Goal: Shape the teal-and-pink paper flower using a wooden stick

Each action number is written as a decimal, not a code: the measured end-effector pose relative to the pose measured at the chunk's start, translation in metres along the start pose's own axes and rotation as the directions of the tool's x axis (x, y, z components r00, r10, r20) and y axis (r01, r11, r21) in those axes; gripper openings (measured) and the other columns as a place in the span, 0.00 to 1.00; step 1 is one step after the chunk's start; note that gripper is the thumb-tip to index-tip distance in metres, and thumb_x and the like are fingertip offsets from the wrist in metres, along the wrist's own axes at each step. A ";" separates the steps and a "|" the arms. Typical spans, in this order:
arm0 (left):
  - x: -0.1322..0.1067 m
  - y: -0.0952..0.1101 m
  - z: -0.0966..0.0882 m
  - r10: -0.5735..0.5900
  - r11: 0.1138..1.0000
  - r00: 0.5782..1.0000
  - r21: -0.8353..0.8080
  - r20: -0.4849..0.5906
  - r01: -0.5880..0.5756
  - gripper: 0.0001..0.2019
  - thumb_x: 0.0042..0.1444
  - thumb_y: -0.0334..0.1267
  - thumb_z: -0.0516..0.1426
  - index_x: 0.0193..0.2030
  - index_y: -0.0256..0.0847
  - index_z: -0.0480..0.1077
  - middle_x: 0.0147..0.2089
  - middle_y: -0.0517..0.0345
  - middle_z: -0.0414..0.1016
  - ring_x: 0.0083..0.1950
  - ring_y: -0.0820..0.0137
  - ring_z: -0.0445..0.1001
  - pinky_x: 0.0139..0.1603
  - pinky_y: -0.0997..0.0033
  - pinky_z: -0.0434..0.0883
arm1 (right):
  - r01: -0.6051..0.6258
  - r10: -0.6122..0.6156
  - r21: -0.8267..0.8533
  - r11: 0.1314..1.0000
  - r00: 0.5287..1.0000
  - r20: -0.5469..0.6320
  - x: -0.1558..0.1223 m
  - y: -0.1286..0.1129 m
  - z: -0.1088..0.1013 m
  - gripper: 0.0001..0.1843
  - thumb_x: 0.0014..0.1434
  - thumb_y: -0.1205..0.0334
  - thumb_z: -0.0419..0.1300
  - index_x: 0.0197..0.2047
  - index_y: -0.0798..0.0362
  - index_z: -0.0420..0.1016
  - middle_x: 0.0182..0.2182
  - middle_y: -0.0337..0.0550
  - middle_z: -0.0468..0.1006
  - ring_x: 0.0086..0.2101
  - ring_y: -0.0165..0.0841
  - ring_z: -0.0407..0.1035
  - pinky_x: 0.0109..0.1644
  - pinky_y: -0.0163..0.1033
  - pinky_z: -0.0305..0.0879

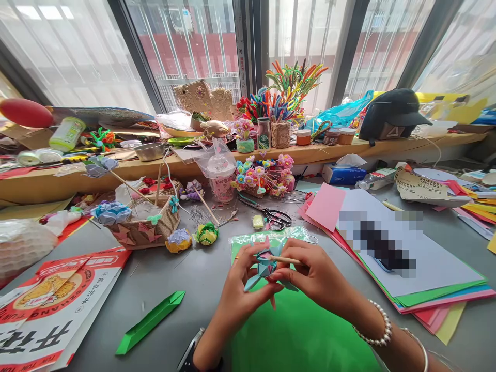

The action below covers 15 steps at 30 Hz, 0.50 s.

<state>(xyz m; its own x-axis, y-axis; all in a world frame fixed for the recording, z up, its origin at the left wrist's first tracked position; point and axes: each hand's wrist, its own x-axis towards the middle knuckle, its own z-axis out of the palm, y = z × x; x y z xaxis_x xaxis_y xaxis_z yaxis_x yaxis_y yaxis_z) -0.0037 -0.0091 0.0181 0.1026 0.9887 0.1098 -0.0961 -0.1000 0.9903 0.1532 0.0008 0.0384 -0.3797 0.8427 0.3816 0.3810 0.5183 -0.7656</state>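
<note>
My left hand (241, 281) is closed around the left side of a teal and pink folded-paper flower (266, 267), with pointed petals sticking out between the fingers. A thin wooden stick (287, 260) is pinched in my right hand (320, 271), its tip resting at the middle of the flower. My right fingertips also touch the flower's lower right edge. Both hands are above a green sheet (302, 330) on the grey table. To the left lies a folded green paper strip (151, 323).
Yellow-purple and green-yellow paper flowers (206, 234) sit by a cardboard box (143, 232). Scissors (271, 217) lie behind my hands. Stacked coloured paper (418, 253) is at right, a printed paper bag (58, 305) at left. A crowded wooden ledge (310, 154) runs along the windows.
</note>
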 end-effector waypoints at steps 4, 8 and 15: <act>0.001 0.002 -0.005 -0.024 0.988 0.998 0.157 0.057 0.015 0.24 0.38 0.32 0.65 0.45 0.46 0.68 0.50 0.56 0.63 0.39 0.69 0.71 0.42 0.73 0.68 | 0.051 -0.051 -0.004 0.999 0.999 -0.014 -0.002 0.001 0.002 0.07 0.57 0.61 0.58 0.29 0.53 0.74 0.26 0.39 0.69 0.27 0.29 0.64 0.30 0.33 0.59; 0.002 0.002 -0.005 -0.009 0.990 1.000 0.139 0.024 0.006 0.21 0.40 0.32 0.64 0.44 0.44 0.68 0.48 0.56 0.64 0.38 0.69 0.72 0.36 0.75 0.70 | 0.036 -0.037 -0.038 0.999 0.999 -0.033 -0.001 0.001 0.001 0.11 0.58 0.56 0.56 0.30 0.53 0.73 0.26 0.39 0.68 0.25 0.28 0.62 0.28 0.33 0.57; 0.005 0.002 -0.005 -0.070 0.992 0.988 0.096 -0.136 0.084 0.17 0.38 0.37 0.64 0.38 0.42 0.70 0.41 0.58 0.70 0.34 0.69 0.74 0.35 0.73 0.72 | 0.057 -0.069 -0.072 0.996 0.981 -0.180 0.002 0.005 -0.012 0.22 0.65 0.52 0.40 0.34 0.54 0.71 0.30 0.43 0.68 0.31 0.31 0.65 0.34 0.35 0.59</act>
<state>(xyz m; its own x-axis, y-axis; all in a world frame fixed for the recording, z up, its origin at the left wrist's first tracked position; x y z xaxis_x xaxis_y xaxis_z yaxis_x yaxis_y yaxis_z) -0.0079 -0.0039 0.0205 -0.0261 0.9993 0.0275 0.0079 -0.0273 0.9996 0.1647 0.0070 0.0420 -0.2475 0.8173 0.5204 0.4186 0.5746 -0.7033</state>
